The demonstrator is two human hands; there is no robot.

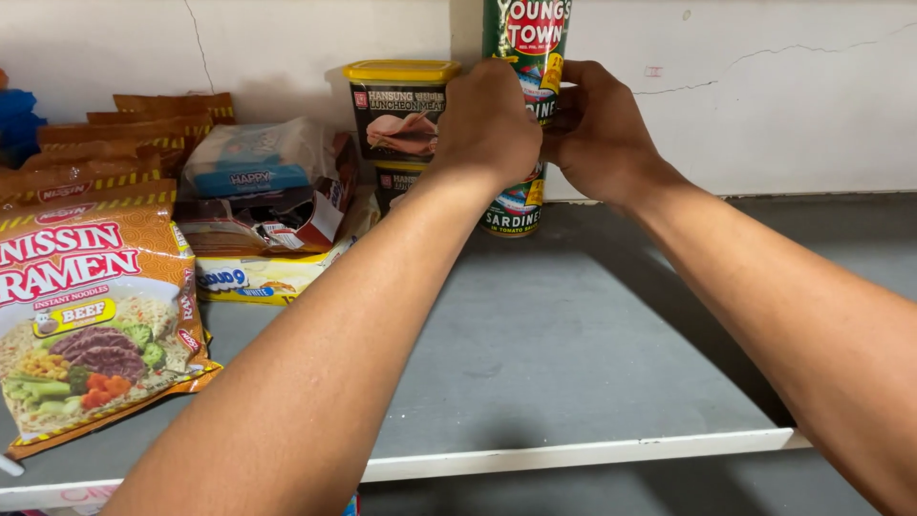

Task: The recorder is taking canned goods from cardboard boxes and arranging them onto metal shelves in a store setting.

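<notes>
Green fish cans [528, 33] stand stacked in a column against the white back wall of a grey shelf [573, 334]. My left hand [487, 124] wraps the left side of the middle can. On the right side, my right hand [597, 129] grips the same can. The bottom can [514, 210] shows below my hands, resting on the shelf. Both hands hide the middle can almost wholly.
Two black meat tins with yellow lids [401, 105] are stacked just left of the cans. Orange noodle packets [91, 315] stand in a row at the left. A torn carton of small packs [263, 191] lies behind them. The shelf's white front edge [573, 454] runs below.
</notes>
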